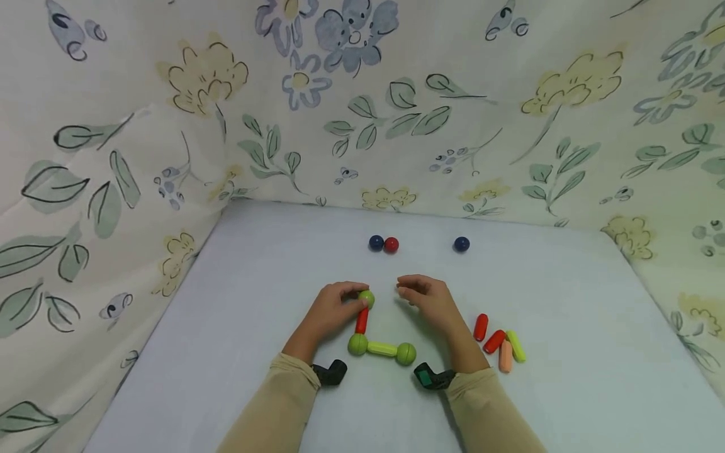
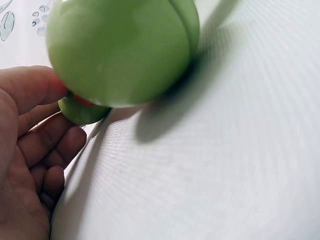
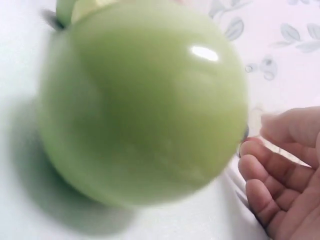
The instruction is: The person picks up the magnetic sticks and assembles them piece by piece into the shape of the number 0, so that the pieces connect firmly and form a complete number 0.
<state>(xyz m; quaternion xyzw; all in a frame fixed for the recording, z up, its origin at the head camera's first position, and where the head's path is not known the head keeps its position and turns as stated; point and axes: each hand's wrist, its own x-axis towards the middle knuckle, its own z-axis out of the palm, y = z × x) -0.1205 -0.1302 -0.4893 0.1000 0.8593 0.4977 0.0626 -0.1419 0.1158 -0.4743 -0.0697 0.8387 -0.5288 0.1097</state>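
My left hand [image 1: 335, 306] pinches a green ball [image 1: 367, 298] between thumb and fingers. From that ball a red rod [image 1: 362, 321] runs down to a second green ball [image 1: 358, 344], and a yellow-green rod [image 1: 382, 348] links it to a third green ball [image 1: 406, 353], forming an L. The left wrist view shows the fingers [image 2: 42, 90] at the farther green ball, partly hidden behind a near one. My right hand [image 1: 433, 304] hovers to the right of the L with loosely bent fingers and nothing in them. In the right wrist view a green ball [image 3: 145, 105] fills the middle.
Farther back lie a dark blue ball [image 1: 376, 243] touching a red ball [image 1: 391, 245], and another dark blue ball [image 1: 461, 244]. Right of my right forearm are red rods [image 1: 481, 327], an orange rod [image 1: 505, 357] and a yellow-green rod [image 1: 516, 346]. Floral cloth [image 1: 396, 145] hangs behind the white table [image 1: 566, 302].
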